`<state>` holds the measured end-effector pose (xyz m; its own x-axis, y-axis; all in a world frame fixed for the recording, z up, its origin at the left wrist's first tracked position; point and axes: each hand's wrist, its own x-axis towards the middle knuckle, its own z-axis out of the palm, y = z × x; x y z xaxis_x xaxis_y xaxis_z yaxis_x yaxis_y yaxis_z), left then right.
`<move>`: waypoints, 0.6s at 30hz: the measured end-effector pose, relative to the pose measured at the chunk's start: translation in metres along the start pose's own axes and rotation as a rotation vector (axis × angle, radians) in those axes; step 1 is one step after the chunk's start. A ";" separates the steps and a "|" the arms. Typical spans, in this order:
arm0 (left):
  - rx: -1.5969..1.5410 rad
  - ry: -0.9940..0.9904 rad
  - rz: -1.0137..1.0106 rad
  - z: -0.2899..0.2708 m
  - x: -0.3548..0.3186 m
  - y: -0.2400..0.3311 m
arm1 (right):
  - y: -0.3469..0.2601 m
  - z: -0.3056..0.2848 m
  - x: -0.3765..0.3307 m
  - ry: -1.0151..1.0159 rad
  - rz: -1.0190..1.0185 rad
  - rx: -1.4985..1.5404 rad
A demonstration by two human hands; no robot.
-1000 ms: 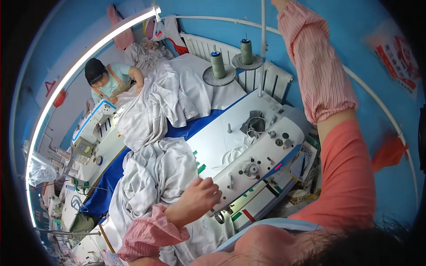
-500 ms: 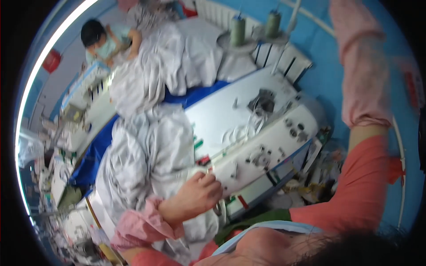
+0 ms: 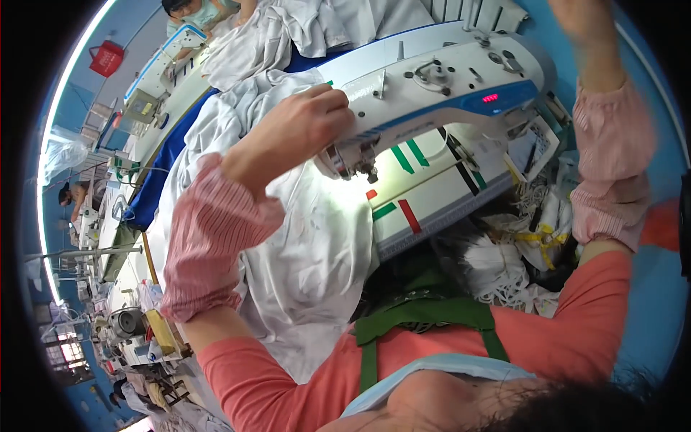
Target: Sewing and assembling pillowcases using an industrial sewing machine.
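Note:
A white and blue sewing machine (image 3: 446, 101) stands in front of me, its lamp lighting the needle area. My left hand (image 3: 309, 122) is at the left end of the machine's head, above the needle parts (image 3: 363, 162). Its fingers are curled together, and whatever they may hold is hidden. Raised at the upper right, beyond the machine's right end, is my right hand (image 3: 581, 25), blurred and partly cut off by the picture's edge. White cloth (image 3: 309, 252) spreads under the needle area, over the table's left side and down toward my lap.
Green and red tape strips (image 3: 409, 216) mark the machine bed. Right of it lies a heap of white strips and scraps (image 3: 497, 266). A co-worker (image 3: 198, 14) sits at another sewing machine (image 3: 162, 61) at the far left. A red bag (image 3: 106, 59) hangs on the wall.
The view has shifted, so the machine sits higher and the thread cones are out of sight. My left hand remains by the machine's head end. My right hand has come partly into view.

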<state>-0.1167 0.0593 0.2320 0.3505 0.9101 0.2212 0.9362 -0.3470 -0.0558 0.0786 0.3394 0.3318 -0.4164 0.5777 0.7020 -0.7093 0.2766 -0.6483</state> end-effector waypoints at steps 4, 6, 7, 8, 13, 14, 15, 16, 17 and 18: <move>-0.010 0.033 0.002 0.004 -0.001 0.001 | -0.021 0.007 -0.062 -0.049 0.171 0.065; -0.032 0.050 -0.040 0.005 0.000 0.000 | -0.022 0.005 -0.084 -0.089 0.254 0.056; -0.025 0.028 -0.106 0.005 0.003 -0.002 | -0.020 0.004 -0.092 -0.121 0.350 0.048; -0.031 0.028 -0.091 0.005 0.005 -0.003 | -0.016 0.001 -0.098 -0.126 0.352 0.042; -0.189 0.086 -0.028 0.005 0.003 -0.010 | -0.003 -0.008 -0.111 -0.323 0.323 -0.276; -0.184 0.141 -0.002 0.005 0.002 -0.010 | -0.002 -0.007 -0.113 -0.361 0.343 -0.482; -0.199 0.138 0.023 0.005 0.001 -0.011 | -0.001 -0.005 -0.112 -0.462 0.283 -0.519; -0.221 0.114 0.029 0.005 0.001 -0.011 | -0.001 -0.003 -0.113 -0.484 0.268 -0.507; -0.223 0.141 0.046 0.005 0.000 -0.010 | -0.002 0.001 -0.113 -0.561 0.176 -0.713; -0.212 0.094 0.026 0.004 0.001 -0.010 | -0.002 0.005 -0.113 -0.647 0.040 -0.894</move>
<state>-0.1256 0.0644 0.2288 0.3609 0.8787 0.3126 0.8972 -0.4186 0.1409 0.1246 0.2699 0.2555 -0.8342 0.1595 0.5279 -0.1306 0.8729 -0.4701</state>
